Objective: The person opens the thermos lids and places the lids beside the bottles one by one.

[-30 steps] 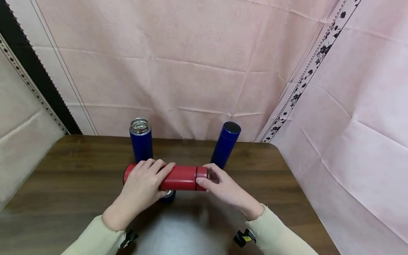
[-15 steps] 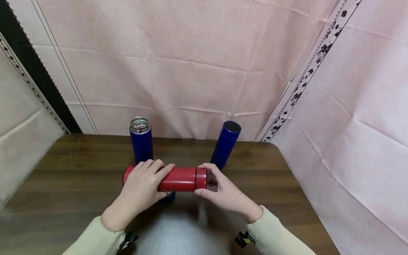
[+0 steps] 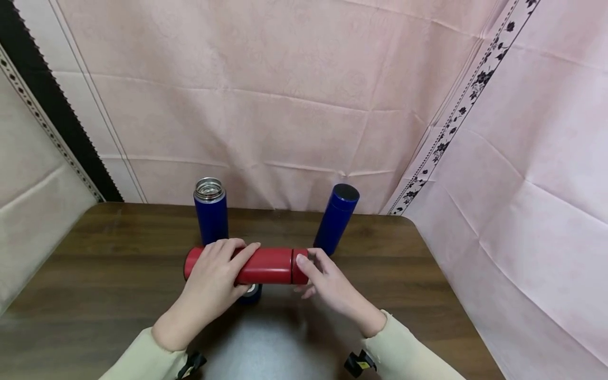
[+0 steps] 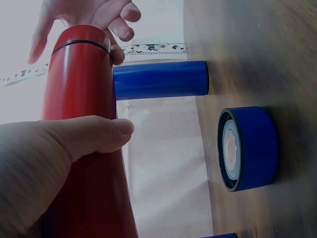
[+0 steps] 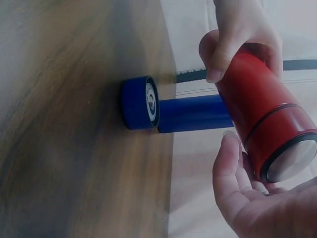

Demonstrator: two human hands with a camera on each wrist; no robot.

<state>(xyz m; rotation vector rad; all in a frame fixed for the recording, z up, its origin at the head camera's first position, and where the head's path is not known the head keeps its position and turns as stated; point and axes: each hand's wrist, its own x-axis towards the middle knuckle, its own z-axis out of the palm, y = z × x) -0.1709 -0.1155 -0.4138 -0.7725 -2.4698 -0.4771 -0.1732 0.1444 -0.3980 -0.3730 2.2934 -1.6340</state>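
A: How does the grip stand?

B: The left hand (image 3: pixel 216 274) is wrapped around the body of the red flask (image 3: pixel 268 266), holding it. The right hand (image 3: pixel 332 285) is loosely cupped about the red cap (image 5: pixel 270 137); the left-wrist view shows its thumb (image 4: pixel 40 43) spread away from the rest, so it is not clamped. Whether any fingertip touches the cap cannot be told.

A: And where is the flask?

B: Lying level in the air above the table (image 3: pixel 119 274), crosswise before the person, cap towards the right hand. From the head view it partly covers the blue cap (image 4: pixel 257 148), which rests on the table with its inside up.

A: Which step is this, then?

B: Most likely the cap is being worked, with the right hand between grips. The next move seems to call for the right hand to close firmly on the cap and turn it while the left keeps the body from spinning.

A: How does the flask look?

B: Glossy red, straight-sided, with a thin black seam below the cap and a pale, black-rimmed end disc (image 5: pixel 294 161). No gap shows at the seam. Beyond it stand an uncapped blue flask (image 3: pixel 211 219), steel mouth showing, and a capped blue flask (image 3: pixel 336 219).
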